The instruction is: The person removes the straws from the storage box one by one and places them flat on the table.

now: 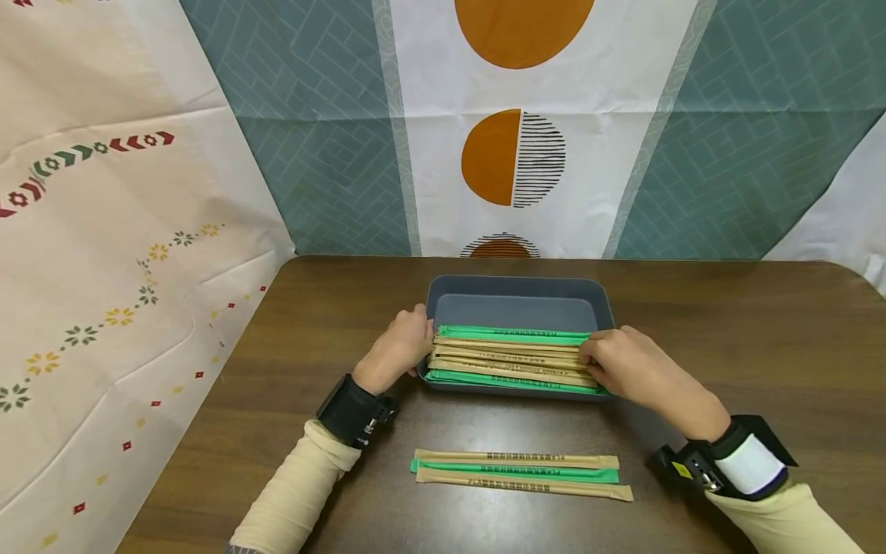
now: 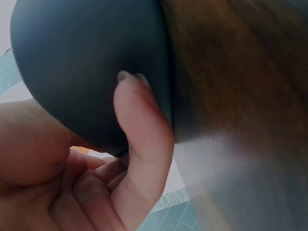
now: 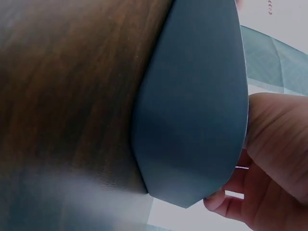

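A dark grey tray [image 1: 515,286] stands on the table with several paper-wrapped straws [image 1: 512,355], tan and green, lying lengthwise in its near part. At the tray's left end my left hand [image 1: 400,346] grips the wall; the left wrist view shows a finger pressed along the outside and the rest of the hand near the rim. My right hand [image 1: 633,365] reaches over the right end, its curled fingers pinching at the straws' right ends. In the right wrist view the tray wall [image 3: 192,106] hides the straws, and fingertips show right at the rim.
Nearer the table's front lie two tan wrapped straws [image 1: 526,486] with a green one [image 1: 519,471] between them. The brown wooden table [image 1: 332,308] meets a patterned cloth [image 1: 332,154] at its back edge. Another printed cloth [image 1: 138,308] hangs along the left side.
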Demonstrator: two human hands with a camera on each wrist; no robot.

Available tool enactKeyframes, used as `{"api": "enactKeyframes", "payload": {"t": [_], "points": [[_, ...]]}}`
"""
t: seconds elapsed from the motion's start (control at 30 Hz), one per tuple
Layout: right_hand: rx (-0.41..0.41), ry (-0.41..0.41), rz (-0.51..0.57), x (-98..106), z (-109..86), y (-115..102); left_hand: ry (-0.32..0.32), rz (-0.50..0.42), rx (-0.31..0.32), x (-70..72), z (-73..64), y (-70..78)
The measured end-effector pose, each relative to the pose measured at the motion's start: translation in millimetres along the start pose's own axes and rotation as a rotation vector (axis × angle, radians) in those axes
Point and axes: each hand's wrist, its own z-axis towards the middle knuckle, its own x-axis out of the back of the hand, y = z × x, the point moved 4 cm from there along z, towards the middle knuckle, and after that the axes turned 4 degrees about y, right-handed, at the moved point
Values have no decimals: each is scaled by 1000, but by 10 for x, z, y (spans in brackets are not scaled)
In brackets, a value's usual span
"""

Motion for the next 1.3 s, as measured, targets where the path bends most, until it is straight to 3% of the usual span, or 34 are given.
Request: {"api": "enactKeyframes", "payload": {"t": [0.4,0.7,1.0,1.3], "points": [[38,77,-54,32,-25,-27,-30,-20,4,14,-19,7],[23,157,-82,312,-113,-146,-28,-33,8,16,-26,9],[108,252,-99,528,-348,-573,-28,-29,3,59,-17,26],[172,222,-77,337,-676,-949,-31,-40,-14,20,-3,28]]}}
